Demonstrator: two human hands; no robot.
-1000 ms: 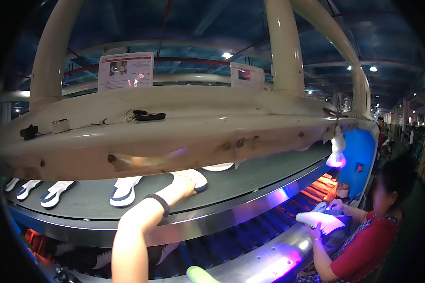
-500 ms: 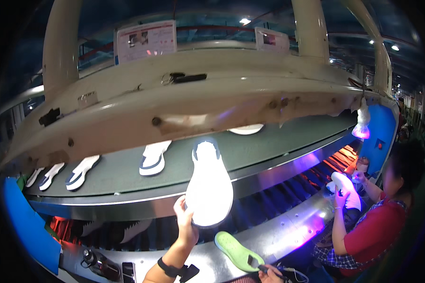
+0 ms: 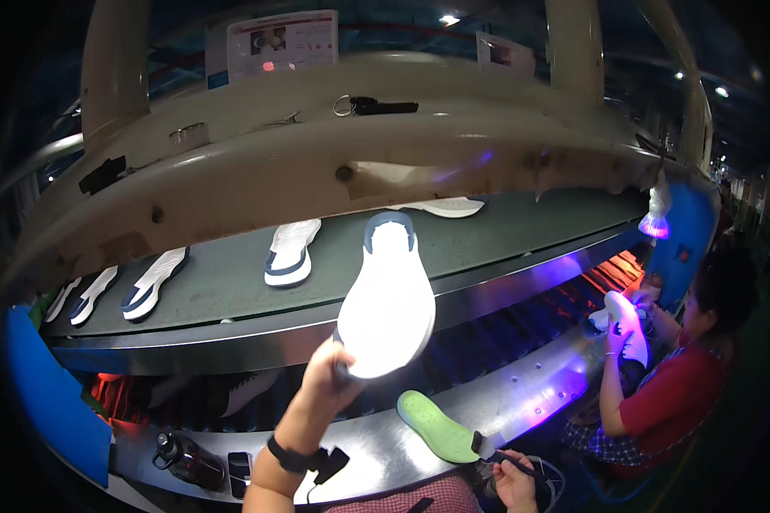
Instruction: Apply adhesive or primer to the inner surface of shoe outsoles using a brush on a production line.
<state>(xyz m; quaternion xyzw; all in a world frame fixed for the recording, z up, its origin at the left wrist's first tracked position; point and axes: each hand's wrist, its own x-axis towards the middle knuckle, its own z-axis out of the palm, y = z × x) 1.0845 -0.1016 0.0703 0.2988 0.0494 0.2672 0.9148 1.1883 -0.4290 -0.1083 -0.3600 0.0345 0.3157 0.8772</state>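
Observation:
My left hand (image 3: 328,376) grips the near end of a white shoe sole (image 3: 387,308), holding it up in front of the belt. The sole's far end carries a dark blue rim, and glare washes out its upper face. At the lower right my right hand (image 3: 515,483) is closed round the dark handle of a brush (image 3: 485,446). The brush's bristles are at the near end of a pale green shoe sole (image 3: 432,427), which lies on the metal ledge; whether they touch it I cannot tell.
Several white and navy soles (image 3: 293,255) lie on the dark green belt (image 3: 231,291) under a beige hood (image 3: 257,171). Glowing heaters (image 3: 616,278) line the lower level. A dark bottle (image 3: 188,462) and a phone (image 3: 240,474) stand near left. A co-worker (image 3: 667,385) handles a shoe at right.
My left hand has lifted the white sole up and slightly right. The brush has shifted from over the green sole to its near end. The view has also shifted a little.

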